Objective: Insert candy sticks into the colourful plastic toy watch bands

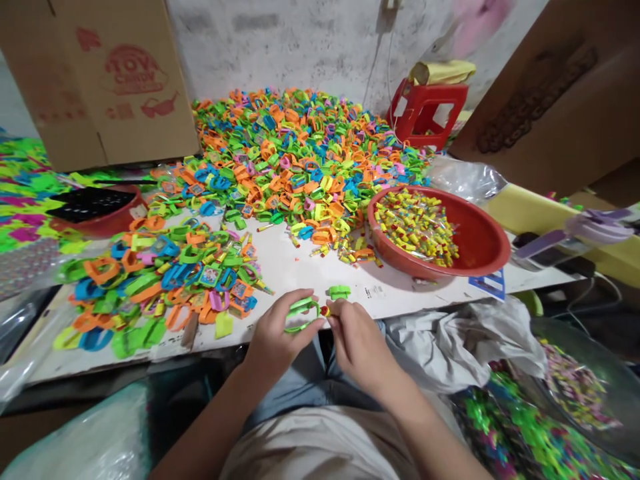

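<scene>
The left hand [280, 325] has its fingers curled around a green plastic loop [303, 304], gripping it upright near the front edge of the bench [280, 263], above the person's lap. The right hand [364, 343] pinches a small yellow piece with a red end [325, 311] between its fingers, right beside the loop; whether the two pieces touch is hard to tell. Just beyond the hands, a small green block [339, 292] lies on the bench. To the left spreads a heap of coloured plastic loops [170, 280], and a far larger multicoloured pile [295, 153] reaches back to the wall. On the right, a red basin [480, 233] holds many small yellow pieces [415, 227], with a few more lying beside it, and a red stool [433, 110] stands behind
</scene>
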Demonstrator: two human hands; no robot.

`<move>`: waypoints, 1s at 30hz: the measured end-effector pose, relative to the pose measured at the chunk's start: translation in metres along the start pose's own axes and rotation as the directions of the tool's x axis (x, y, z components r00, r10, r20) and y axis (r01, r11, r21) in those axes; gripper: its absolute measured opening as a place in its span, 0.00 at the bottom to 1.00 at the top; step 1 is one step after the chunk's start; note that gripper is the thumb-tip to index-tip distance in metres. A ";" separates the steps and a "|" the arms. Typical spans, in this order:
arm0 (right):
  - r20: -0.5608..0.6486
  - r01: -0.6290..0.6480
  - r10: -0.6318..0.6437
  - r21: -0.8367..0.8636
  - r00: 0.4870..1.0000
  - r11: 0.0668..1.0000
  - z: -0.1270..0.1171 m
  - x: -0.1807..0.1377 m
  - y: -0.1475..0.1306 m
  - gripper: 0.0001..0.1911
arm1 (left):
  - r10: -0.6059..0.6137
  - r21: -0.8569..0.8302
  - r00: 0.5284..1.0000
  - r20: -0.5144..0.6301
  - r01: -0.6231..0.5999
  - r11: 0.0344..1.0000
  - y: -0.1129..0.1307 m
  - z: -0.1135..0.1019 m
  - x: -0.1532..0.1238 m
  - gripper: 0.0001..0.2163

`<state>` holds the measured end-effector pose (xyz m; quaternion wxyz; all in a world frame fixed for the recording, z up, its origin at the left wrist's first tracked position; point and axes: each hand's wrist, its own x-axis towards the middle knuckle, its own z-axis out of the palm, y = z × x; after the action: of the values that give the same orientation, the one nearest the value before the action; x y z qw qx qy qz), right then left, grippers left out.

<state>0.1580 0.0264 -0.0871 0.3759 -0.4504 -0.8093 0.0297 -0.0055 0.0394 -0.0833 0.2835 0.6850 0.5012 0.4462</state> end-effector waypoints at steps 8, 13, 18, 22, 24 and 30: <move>0.235 0.152 -0.095 -0.239 0.967 0.959 0.011 -0.008 0.004 0.04 | -0.260 -0.040 0.902 0.346 0.291 0.956 -0.010 -0.002 -0.007 0.17; 0.197 0.127 -0.109 -0.083 0.974 0.988 0.032 -0.010 0.007 0.06 | -0.270 -0.012 0.917 0.294 0.286 0.958 -0.020 -0.020 -0.010 0.17; 0.022 -0.037 0.037 -0.007 0.999 0.999 0.041 -0.004 0.023 0.25 | -0.229 0.213 0.930 -0.289 0.295 0.931 -0.026 -0.105 0.015 0.19; 0.059 -0.133 0.131 0.041 0.990 0.990 0.041 -0.007 0.044 0.21 | 0.035 0.451 0.748 -0.663 0.362 0.816 -0.045 -0.204 0.046 0.21; 0.069 -0.140 0.137 0.045 0.988 0.989 0.043 -0.010 0.056 0.19 | 0.032 0.491 0.722 -0.691 0.435 0.755 -0.059 -0.242 0.059 0.22; 0.032 -0.189 0.193 -0.092 0.981 0.978 0.056 -0.021 0.095 0.16 | -0.126 0.479 0.817 -0.562 0.446 0.756 -0.093 -0.272 0.074 0.20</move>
<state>0.1961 0.0834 -0.1765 0.3343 -0.5415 -0.7704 0.0390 -0.2818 0.1244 -0.0173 -0.0157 0.5109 0.7722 0.3773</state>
